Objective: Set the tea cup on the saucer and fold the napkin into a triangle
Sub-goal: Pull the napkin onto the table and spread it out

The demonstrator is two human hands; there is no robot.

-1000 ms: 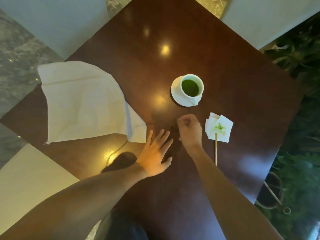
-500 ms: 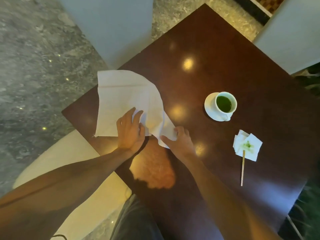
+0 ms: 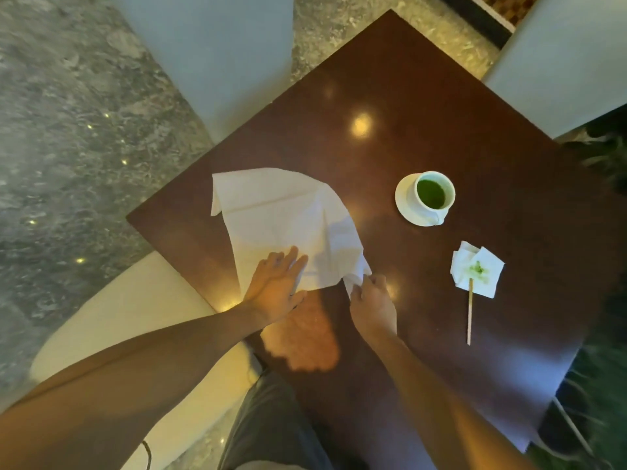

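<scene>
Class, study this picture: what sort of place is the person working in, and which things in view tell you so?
Probably a café or hotel lounge. A dark polished table stands on a stone floor with pale chairs around it, and holds a cup of green tea on a saucer beside a white cloth napkin.

Dark glossy wooden desk (image 3: pixel 424 79) set diagonally, filling the centre and right of the frame, dotted with warm ceiling-light reflections. Grey speckled stone floor (image 3: pixel 68 113) at left. Pale grey-blue chair (image 3: pixel 210 45) at top centre, another (image 3: pixel 559 62) at upper right, cream seat (image 3: pixel 135 317) at lower left. Green foliage (image 3: pixel 604 385) along the right edge.
</scene>
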